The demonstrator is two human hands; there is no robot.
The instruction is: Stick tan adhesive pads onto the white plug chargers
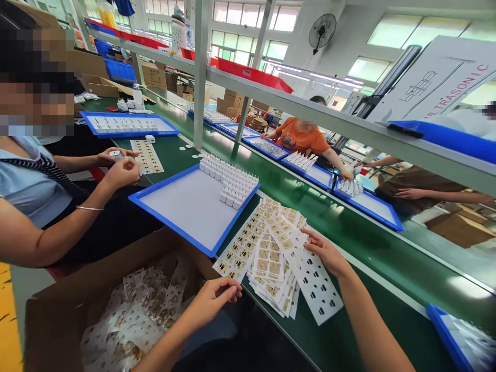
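My left hand [220, 298] is closed, with thumb and fingers curled together at the bench edge, close to the near corner of a sticker sheet [239, 245]. Whatever its fingertips hold, if anything, cannot be made out. To the right, my right hand [324, 251] has its fingers apart, the tips touching the edge of a white sticker sheet [315, 287] with dark printed marks. This sheet overlaps a fanned pile of sticker sheets [271, 258] bearing tan labels.
A blue-rimmed tray [176, 227] with rows of white parts [232, 178] lies beyond the pile. Below left stands a cardboard box [50, 315] of used sheets. A co-worker [50, 206] sits at left. Another blue tray [445, 330] is at lower right; a shelf beam [279, 98] crosses above.
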